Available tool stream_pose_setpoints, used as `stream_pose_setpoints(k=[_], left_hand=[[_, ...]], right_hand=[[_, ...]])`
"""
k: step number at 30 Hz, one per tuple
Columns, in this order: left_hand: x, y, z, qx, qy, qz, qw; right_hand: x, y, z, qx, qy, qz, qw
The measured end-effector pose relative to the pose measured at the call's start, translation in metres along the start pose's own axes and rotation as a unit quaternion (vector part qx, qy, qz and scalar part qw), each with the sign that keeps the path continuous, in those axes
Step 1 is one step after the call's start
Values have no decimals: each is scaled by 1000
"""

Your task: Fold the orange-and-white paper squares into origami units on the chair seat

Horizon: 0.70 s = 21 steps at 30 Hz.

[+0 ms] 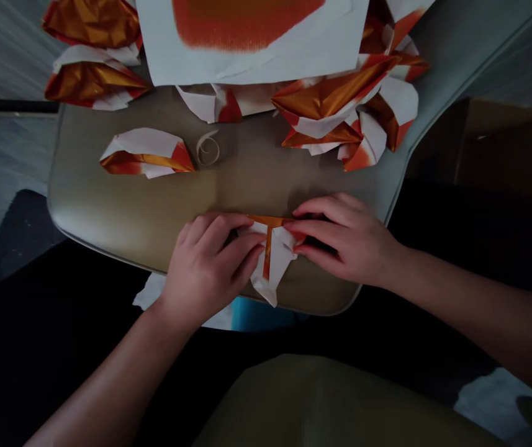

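A partly folded piece of white and orange-gold paper (272,261) lies near the front edge of a tan seat-like surface (130,205). My left hand (210,264) rests on its left side, fingers together and pressing down flat. My right hand (344,239) presses its right side, fingers stretched toward the middle fold. The two sets of fingertips nearly meet over the paper's centre crease.
Finished folded paper shapes lie at the far left (95,77), mid left (144,154) and in a heap at the right (354,112). A flat white sheet with an orange patch (251,37) lies at the back. A small paper curl (208,149) sits mid-surface.
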<state>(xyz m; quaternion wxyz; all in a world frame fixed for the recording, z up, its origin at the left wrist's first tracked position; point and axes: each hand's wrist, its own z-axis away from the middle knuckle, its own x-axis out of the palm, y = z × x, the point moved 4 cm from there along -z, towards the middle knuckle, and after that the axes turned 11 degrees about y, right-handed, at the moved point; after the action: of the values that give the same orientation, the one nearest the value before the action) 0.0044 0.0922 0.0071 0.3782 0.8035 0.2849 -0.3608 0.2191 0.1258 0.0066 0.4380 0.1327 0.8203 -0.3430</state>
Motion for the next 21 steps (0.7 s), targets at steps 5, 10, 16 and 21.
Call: stream_pose_setpoints(k=[5, 10, 16, 21], left_hand=[[-1, -2, 4, 1, -3, 13, 1000], [-1, -3, 7, 6, -4, 12, 1000], [-3, 0, 9, 8, -26, 5, 1000], [-8, 0, 9, 9, -62, 30, 998]], right_hand=[[5, -3, 1, 4, 35, 9, 999], [5, -4, 1, 9, 48, 13, 999], [4, -4, 3, -5, 29, 7, 1000], [5, -3, 4, 7, 14, 20, 1000]])
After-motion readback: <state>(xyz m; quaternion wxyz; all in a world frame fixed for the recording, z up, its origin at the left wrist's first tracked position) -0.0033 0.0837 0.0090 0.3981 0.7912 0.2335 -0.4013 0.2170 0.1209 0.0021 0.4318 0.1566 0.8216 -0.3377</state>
